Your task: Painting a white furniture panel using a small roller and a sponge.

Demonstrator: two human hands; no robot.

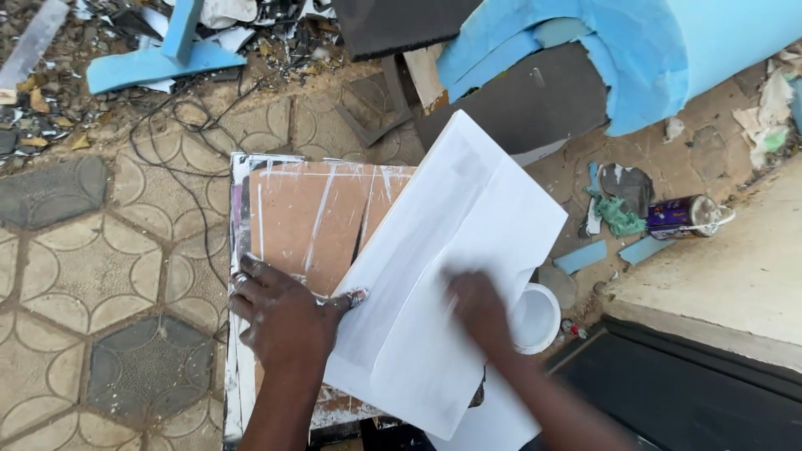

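Note:
A large white sheet (451, 250) lies slanted over a brown board (305, 221) smeared with white streaks. My left hand (280, 313) rests flat on the board at the sheet's left edge, fingers spread, thumb touching the sheet. My right hand (478, 309) presses flat on the sheet's lower middle; it is blurred. Neither hand grips anything.
A white round tub (536, 319) sits just right of the sheet. A tin can (687, 215) lies further right near green and blue scraps. Blue foam (668, 50) and dark panels (518, 104) pile at the back. Black cables (180, 125) cross the patterned paving (92, 276). A dark panel (685, 401) lies lower right.

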